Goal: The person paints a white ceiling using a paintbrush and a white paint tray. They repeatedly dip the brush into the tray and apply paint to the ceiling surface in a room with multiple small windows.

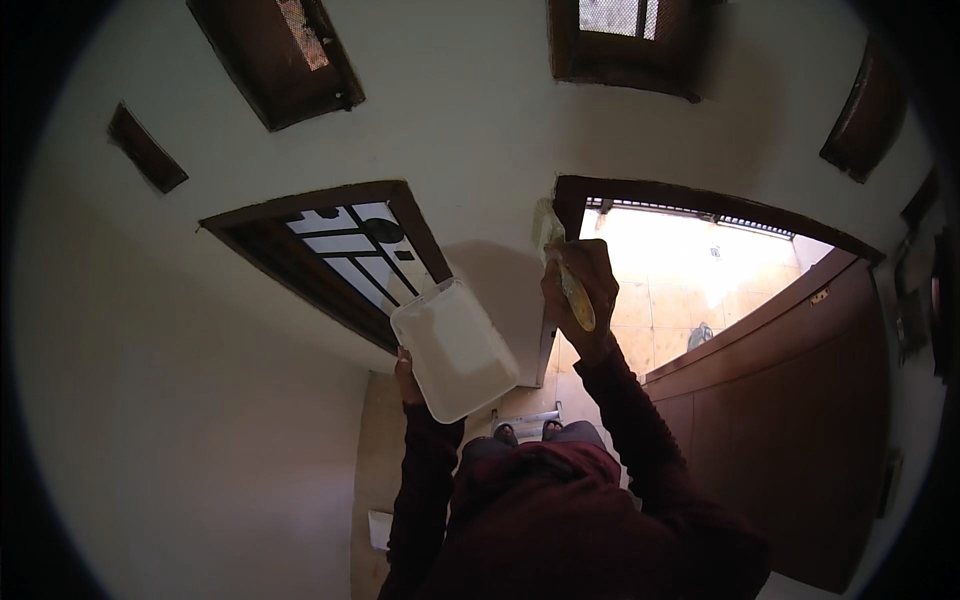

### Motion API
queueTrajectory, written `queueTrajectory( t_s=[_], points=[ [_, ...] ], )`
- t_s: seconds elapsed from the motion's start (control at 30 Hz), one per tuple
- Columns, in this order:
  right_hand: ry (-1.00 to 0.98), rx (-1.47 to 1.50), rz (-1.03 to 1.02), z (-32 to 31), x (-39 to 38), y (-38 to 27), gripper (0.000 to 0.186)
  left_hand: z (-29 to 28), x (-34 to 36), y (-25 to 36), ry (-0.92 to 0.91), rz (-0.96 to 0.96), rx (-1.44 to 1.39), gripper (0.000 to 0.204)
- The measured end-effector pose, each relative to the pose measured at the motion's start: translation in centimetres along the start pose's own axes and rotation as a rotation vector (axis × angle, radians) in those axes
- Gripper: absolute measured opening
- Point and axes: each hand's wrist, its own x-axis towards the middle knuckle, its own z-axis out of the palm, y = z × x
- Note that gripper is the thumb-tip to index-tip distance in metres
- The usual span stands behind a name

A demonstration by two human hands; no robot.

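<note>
My left hand is closed around the edge of a white rectangular plastic tub, which is tilted. Pale paint or a similar coating seems to lie in it. In my right hand, raised in front of me, is a paintbrush with a yellowish handle. Its pale bristle end points up at the wall, right beside the dark door frame. Whether the bristles touch the wall or the frame I cannot tell.
An open brown door stands on the right, with a bright tiled area beyond. To the left is a brown-framed window with dark bars. Below my feet shows part of a metal step or ladder. A white object lies on the floor.
</note>
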Motion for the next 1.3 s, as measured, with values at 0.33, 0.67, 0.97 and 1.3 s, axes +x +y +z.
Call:
queueTrajectory(
  t_s=[0.33, 0.67, 0.97, 1.3],
  points=[
    [0.166, -0.180, -0.182, 0.9, 2.4, 0.6, 0.030, -0.4, 0.2, 0.2, -0.015, -0.023, -0.018, 0.081],
    [-0.030, -0.101, -0.026, 1.4, -1.0, 0.8, 0.033, 0.2, 0.1, -0.3, -0.014, 0.042, -0.042, 0.077],
    [0.032, 0.049, -0.004, 0.7, 0.7, -0.1, 0.028, 1.4, -0.3, 0.1, 0.018, 0.002, -0.018, 0.079],
    [0.180, -0.123, -0.138, -0.5, 2.6, -1.1, 0.026, -0.1, 0.4, -0.2, -0.075, -0.012, -0.023, 0.087]
  ],
)
